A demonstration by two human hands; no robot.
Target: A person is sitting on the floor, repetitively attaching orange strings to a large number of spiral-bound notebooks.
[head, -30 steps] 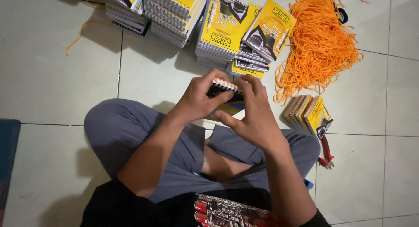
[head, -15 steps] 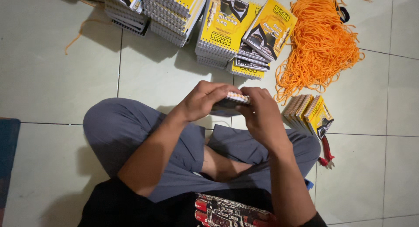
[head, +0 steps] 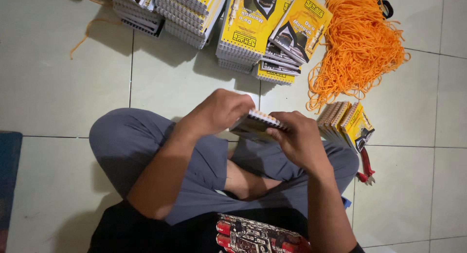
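item: small spiral-bound booklet with yellow cover (head: 255, 124), held above the lap, centre frame. left hand (head: 221, 112) and right hand (head: 297, 138) both grasping its ends. likely light, slightly flexible; best held by cover edges, clear of the wire spine. orange cord heap (head: 360, 44) at 1 o'clock.

No packages, labels, signs, screens — only yellow spiral booklets (head: 253, 29)

Grey trousers (head: 146, 146), black shirt (head: 160, 233) (red-and-cream print on front), bare forearms.
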